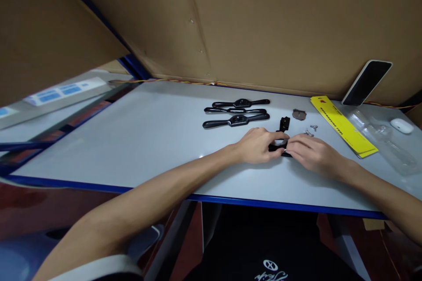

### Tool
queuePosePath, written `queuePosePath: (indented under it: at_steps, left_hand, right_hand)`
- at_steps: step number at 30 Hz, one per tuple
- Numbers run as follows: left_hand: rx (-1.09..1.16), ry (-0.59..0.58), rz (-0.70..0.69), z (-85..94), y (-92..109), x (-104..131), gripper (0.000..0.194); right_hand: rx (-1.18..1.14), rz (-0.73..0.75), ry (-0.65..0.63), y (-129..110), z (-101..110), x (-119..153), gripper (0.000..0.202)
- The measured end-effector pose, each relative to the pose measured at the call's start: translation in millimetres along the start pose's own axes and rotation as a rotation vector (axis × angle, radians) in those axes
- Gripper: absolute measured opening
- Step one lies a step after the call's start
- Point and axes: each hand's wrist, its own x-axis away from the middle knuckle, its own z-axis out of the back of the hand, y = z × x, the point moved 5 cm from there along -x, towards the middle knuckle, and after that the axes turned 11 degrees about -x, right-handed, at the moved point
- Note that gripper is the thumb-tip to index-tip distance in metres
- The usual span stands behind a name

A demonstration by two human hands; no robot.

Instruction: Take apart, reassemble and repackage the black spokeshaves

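Black tool, half hidden, is pinched by the left hand; what the right hand grips, I cannot tell

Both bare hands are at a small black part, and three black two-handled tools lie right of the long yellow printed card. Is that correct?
No, the head view shows the three black two-handled tools lying left of the long yellow printed card. The left hand and right hand are at the small black part.

A workshop is showing: spokeshaves are lying on a blue-edged workbench, a "WOODWORKING TOOL" card is lying at its right, and brown boarding is standing behind it.
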Motion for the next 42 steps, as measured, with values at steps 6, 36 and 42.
queuePosePath:
  at_steps: [6, 36, 42]
  left_hand:
    - [-0.015, -0.001, 0.006, -0.7, 0, -1, 0.052]
    - [0.015, -0.016, 0.008, 0.3, 0, -1, 0.05]
    - [-0.005, 0.002, 0.006, -0.5, -1, -1, 0.052]
  right_hand:
    - [-0.056, -0.137, 0.061, 4, 9, -1, 0.027]
    - [-0.46, -0.519, 0.057, 25, 20, 6, 0.01]
    - [-0.395, -0.504, 0.072, 24, 16, 6, 0.011]
